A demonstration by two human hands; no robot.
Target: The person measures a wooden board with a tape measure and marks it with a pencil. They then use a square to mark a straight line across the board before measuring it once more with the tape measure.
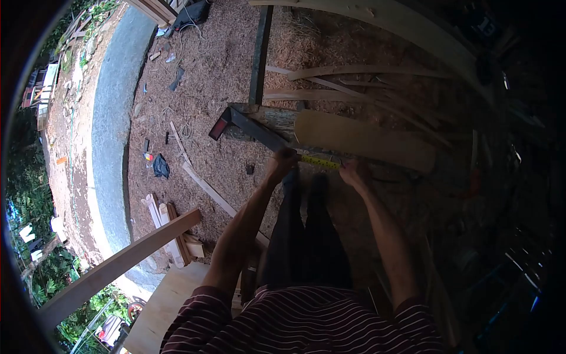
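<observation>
A yellow tape measure blade [320, 161] stretches between my two hands, just below a long light board with a rounded end [359, 140]. My left hand [284, 162] is closed at the blade's left end, beside the lower end of a dark angled piece [256, 128]. My right hand [355, 172] is closed on the blade's right end. The tape's case cannot be made out. Beneath the light board lies a weathered timber [274, 118].
Thin wood strips [348, 88] lie beyond the board. A dark beam [260, 56] runs away from me. At lower left are a slanting timber [124, 262], stacked wood pieces [171, 233] and a plywood sheet [168, 310]. Shavings cover the ground.
</observation>
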